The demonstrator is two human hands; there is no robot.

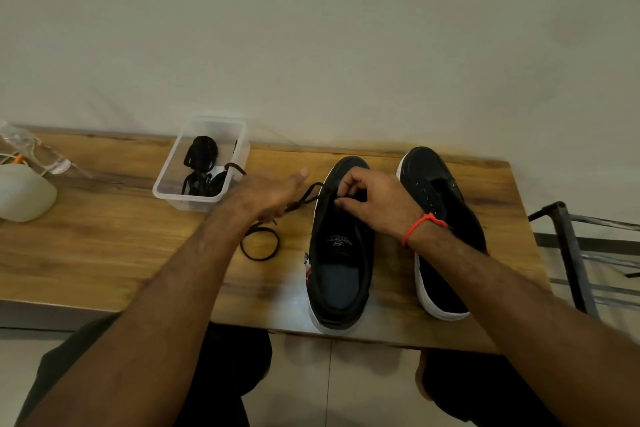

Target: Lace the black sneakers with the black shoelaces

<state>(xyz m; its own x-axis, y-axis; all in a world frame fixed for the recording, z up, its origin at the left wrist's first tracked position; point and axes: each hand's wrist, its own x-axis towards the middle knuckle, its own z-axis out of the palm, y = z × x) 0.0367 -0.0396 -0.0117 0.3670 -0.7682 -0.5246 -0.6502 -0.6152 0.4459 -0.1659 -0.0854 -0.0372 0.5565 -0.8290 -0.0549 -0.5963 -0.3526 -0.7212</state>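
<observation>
Two black sneakers stand side by side on the wooden table (104, 246), long axes running from the near edge toward the wall, toes pointing away from the person and heels at the near edge. Taking the left sneaker (341, 253) as the landmark, the right sneaker (446, 236) stands just to its right, apart from it. The right hand (372, 199) sits over the left sneaker's front eyelet area, fingers curled, fingertips pinching the black shoelace (304, 198) where it meets the shoe. From that pinch the lace runs left and slightly toward the person, passing under the left hand (268, 194), then lying in a loose loop on the table left of the sneaker. The left hand is motion-blurred; its fingers seem extended, but I cannot tell whether they grip the lace. Further left of the sneaker, toward the wall, a clear plastic box (166, 191) holds more black laces (202, 165).
</observation>
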